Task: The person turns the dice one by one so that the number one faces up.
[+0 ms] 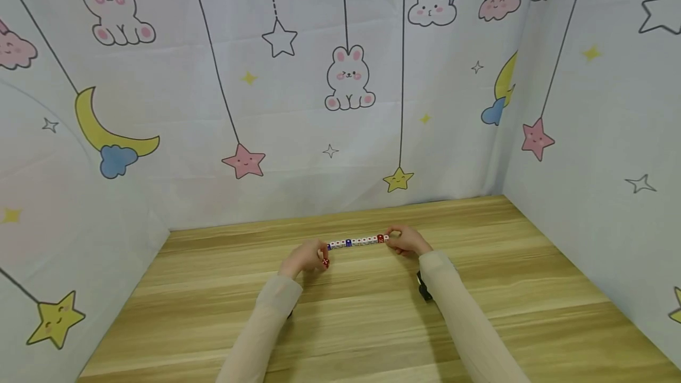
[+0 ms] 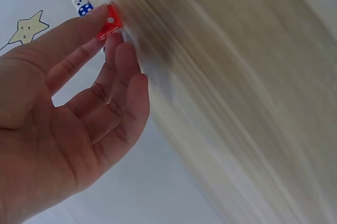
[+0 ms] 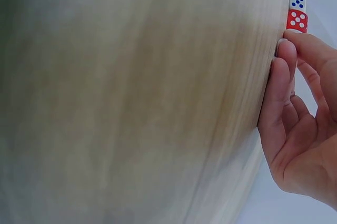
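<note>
A straight row of small dice (image 1: pixel 364 241) lies on the wooden table, mostly white with a few blue and red ones. My left hand (image 1: pixel 307 256) is at the row's left end and pinches a translucent red die (image 2: pixel 110 22) between thumb and forefinger, just in front of the row. A blue die (image 2: pixel 85 9) ends the row on that side. At the other end my right hand (image 1: pixel 407 240) pinches the last white die (image 1: pixel 386 238) between thumb and fingertips, right beside a red die (image 3: pixel 297 20). Fingers partly cover that white die in the right wrist view.
The wooden tabletop (image 1: pixel 351 324) stretches in front of the row and to both sides. A white cloth (image 1: pixel 298 188) printed with stars, rabbits and moons rises behind the table's back edge, with more cloth at left and right.
</note>
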Tool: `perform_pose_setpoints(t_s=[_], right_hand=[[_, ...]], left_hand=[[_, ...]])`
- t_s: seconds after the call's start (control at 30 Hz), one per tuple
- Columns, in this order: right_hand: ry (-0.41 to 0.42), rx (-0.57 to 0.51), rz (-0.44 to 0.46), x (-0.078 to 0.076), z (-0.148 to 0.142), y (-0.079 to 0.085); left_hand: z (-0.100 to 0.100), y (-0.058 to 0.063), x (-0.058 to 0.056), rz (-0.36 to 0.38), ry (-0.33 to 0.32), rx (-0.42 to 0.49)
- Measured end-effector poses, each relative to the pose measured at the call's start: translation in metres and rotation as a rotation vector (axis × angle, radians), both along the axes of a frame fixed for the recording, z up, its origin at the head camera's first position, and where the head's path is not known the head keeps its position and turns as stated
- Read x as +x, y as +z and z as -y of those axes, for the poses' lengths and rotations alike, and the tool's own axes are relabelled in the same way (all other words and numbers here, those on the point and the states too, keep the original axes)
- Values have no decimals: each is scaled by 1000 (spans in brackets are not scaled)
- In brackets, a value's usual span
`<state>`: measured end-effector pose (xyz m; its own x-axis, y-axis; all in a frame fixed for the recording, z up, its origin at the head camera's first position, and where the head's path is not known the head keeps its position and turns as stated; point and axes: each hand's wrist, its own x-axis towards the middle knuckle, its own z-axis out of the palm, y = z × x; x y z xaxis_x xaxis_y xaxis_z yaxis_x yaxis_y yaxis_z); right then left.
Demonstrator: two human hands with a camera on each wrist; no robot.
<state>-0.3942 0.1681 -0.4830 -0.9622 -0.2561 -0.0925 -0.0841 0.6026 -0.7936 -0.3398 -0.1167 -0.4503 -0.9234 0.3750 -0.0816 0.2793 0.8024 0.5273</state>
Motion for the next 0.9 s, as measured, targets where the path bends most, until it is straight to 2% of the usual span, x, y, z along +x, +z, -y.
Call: perform_pose_setpoints(t_s=[0.27,0.57,0.7,0.9], right_hand=[[-40,23,1,1,3,1],[-38,21,-10,1,3,0],[-30,18,-5,0,2,-1],[17,-17,6,-1,-1,-1]], left_hand=[[-3,1,-1,-53,-9,-67],[0,6,4,-17,-24,-11],[1,6,4,18,1,-7],[-1,5,6,-18,18,-47]])
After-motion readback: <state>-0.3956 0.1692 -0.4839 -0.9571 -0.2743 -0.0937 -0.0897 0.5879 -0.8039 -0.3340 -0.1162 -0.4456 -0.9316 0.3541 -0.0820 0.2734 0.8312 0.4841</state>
